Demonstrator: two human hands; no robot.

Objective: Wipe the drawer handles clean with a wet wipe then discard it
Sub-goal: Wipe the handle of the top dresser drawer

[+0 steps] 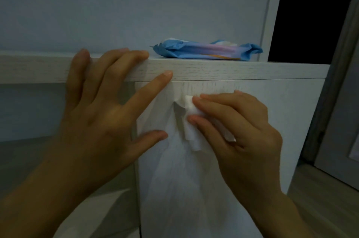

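The wet wipe (191,121), folded into a small white pad, is gripped in the fingers of the right hand (239,127) and pressed against the right side of the drawer handle (178,106). It looks light, limp and damp, so it is best held by its folded bulk. Up and left of the handle, the left hand (101,105) rests spread and empty on the cabinet top (242,71); a blue wipes pack (206,51) lies above the handle.
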